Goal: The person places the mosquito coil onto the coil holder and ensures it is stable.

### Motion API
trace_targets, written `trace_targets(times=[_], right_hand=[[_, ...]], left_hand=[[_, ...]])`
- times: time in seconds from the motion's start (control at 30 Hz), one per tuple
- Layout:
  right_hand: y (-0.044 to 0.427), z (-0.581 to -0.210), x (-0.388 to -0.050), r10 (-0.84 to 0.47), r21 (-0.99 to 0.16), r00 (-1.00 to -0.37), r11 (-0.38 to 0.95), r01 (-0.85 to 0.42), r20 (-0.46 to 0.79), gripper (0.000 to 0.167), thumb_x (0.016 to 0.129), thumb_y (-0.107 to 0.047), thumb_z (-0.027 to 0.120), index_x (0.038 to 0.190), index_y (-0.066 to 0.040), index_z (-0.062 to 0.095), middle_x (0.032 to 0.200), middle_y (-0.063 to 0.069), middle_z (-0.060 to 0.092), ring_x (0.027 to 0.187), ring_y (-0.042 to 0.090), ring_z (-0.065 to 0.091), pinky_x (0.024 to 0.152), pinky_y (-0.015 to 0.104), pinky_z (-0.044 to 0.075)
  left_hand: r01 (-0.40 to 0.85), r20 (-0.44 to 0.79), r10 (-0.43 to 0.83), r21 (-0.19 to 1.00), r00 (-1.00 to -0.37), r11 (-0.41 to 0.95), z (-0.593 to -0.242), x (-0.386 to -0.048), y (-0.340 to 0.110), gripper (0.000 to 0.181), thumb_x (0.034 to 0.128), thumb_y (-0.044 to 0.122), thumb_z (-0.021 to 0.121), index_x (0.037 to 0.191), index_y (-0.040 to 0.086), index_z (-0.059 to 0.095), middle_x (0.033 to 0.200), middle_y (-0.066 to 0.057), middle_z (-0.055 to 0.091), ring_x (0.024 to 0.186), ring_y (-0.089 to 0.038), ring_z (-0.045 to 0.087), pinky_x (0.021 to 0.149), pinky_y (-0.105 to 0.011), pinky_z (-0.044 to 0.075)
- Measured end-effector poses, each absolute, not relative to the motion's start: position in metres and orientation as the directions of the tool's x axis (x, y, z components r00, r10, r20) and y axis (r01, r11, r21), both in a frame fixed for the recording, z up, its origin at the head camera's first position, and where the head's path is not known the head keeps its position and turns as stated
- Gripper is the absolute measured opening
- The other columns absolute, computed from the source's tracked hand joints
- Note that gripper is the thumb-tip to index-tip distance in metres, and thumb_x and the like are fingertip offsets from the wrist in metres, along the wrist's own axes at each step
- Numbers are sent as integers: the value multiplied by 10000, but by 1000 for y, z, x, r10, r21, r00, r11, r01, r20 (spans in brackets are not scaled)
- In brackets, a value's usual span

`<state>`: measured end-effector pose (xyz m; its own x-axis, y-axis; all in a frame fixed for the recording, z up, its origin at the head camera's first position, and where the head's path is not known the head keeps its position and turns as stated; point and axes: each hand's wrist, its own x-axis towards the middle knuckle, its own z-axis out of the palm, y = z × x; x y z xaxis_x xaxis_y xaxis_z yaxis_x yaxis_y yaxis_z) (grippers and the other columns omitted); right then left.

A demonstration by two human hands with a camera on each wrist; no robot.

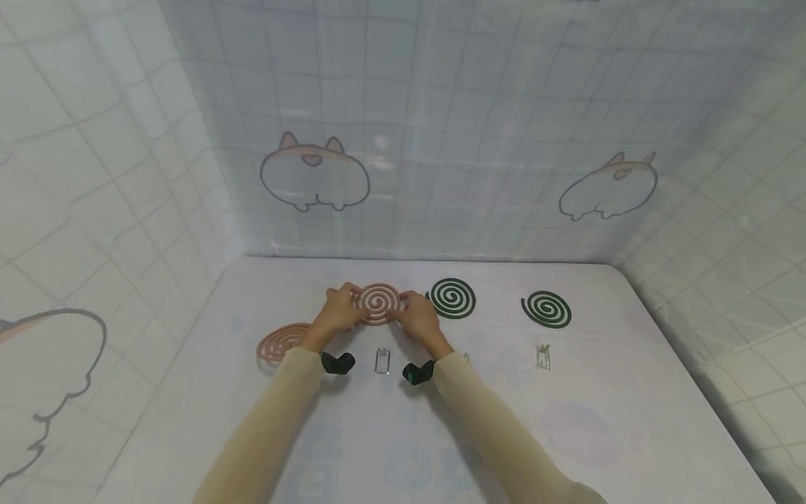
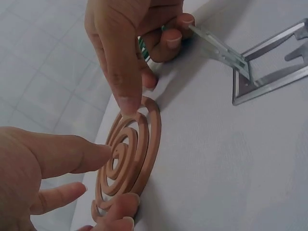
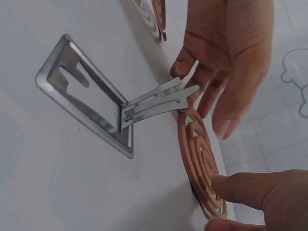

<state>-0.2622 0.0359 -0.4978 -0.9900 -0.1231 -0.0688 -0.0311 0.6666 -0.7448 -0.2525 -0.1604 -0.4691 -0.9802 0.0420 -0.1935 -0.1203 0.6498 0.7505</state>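
Note:
A brown mosquito coil lies between my two hands near the back of the table. My left hand holds its left edge, with fingertips on the rim and face. On the opposite edge, my right hand pinches the coil with thumb and finger. Both wrist views show fingertips touching the spiral, though some contact is hidden. On the near side of the coil, a metal coil stand lies with its two prongs raised, as the right wrist view makes plain.
Left of my hands, another brown coil sits tilted, partly hidden by my wrist. Two dark green coils, one nearer and one farther right, lie flat. Another metal stand lies at right. A tiled-pattern wall borders the table's back.

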Motion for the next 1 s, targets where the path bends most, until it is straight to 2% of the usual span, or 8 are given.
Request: trace_targets(times=[0.13, 0.27, 0.33, 0.47, 0.53, 0.7, 0.87, 1.0], right_hand=[[35, -496, -264, -120, -767, -990, 641, -25, -69, 537, 937, -305, 765, 1367, -26, 604, 829, 51, 634, 593, 140, 573, 529, 265, 453], [32, -495, -262, -113, -809, -990, 588, 6, -90, 550, 947, -276, 744, 1403, -34, 555, 831, 60, 622, 608, 141, 570, 533, 263, 464], [31, -495, -261, -104, -836, -990, 548, 22, -95, 557, 951, -250, 733, 1422, -43, 521, 829, 62, 621, 602, 140, 574, 528, 258, 469], [30, -497, -260, -88, -878, -992, 478, 38, -91, 568, 953, -208, 718, 1442, -61, 470, 805, 66, 620, 581, 140, 573, 509, 254, 462], [30, -498, -259, -87, -888, -993, 459, 35, -84, 577, 956, -199, 715, 1453, -68, 452, 794, 59, 615, 572, 135, 565, 500, 251, 453], [30, -503, -260, -90, -915, -994, 404, 14, -55, 566, 981, -223, 704, 1464, -83, 442, 765, 53, 639, 520, 121, 535, 472, 245, 424], [30, -504, -260, -78, -939, -996, 345, 8, -37, 498, 1019, -274, 666, 1438, -87, 471, 808, 37, 685, 473, 104, 498, 461, 240, 414], [30, -504, -259, -61, -948, -998, 317, 5, -26, 489, 1017, -272, 667, 1433, -94, 482, 830, 41, 685, 468, 104, 497, 463, 238, 421]], left_hand=[[-111, -183, 42, 746, -982, 657, -470, -256, -161, 545, 943, 196, 723, 1401, 1, 501, 1374, -330, 347, 835, -265, 590, 672, -327, 547], [-100, -172, 46, 747, -984, 657, -472, -259, -162, 541, 931, 190, 737, 1391, 19, 508, 1320, -301, 397, 1039, -345, 516, 849, -424, 495], [-89, -157, 49, 757, -986, 648, -473, -259, -162, 541, 919, 177, 742, 1386, 29, 511, 1231, -278, 481, 1022, -348, 533, 838, -407, 476], [-75, -144, 72, 807, -987, 586, -471, -257, -163, 537, 930, 132, 729, 1398, 22, 491, 1003, -229, 654, 768, -286, 630, 660, -308, 495], [-77, -141, 73, 830, -987, 552, -470, -256, -163, 536, 941, 111, 719, 1410, 17, 478, 1013, -218, 681, 695, -245, 642, 598, -273, 497], [-76, -105, 39, 889, -994, 452, -465, -253, -165, 522, 951, 66, 684, 1425, 32, 469, 1207, -246, 603, 723, -206, 623, 622, -301, 520], [-39, -60, 45, 930, -997, 365, -460, -250, -168, 416, 980, 82, 657, 1371, 71, 518, 1086, -178, 591, 629, -172, 559, 645, -378, 512], [12, -14, 75, 943, -997, 331, -460, -248, -171, 390, 952, 38, 653, 1328, 49, 548, 1026, -138, 539, 624, -155, 569, 664, -428, 535]])
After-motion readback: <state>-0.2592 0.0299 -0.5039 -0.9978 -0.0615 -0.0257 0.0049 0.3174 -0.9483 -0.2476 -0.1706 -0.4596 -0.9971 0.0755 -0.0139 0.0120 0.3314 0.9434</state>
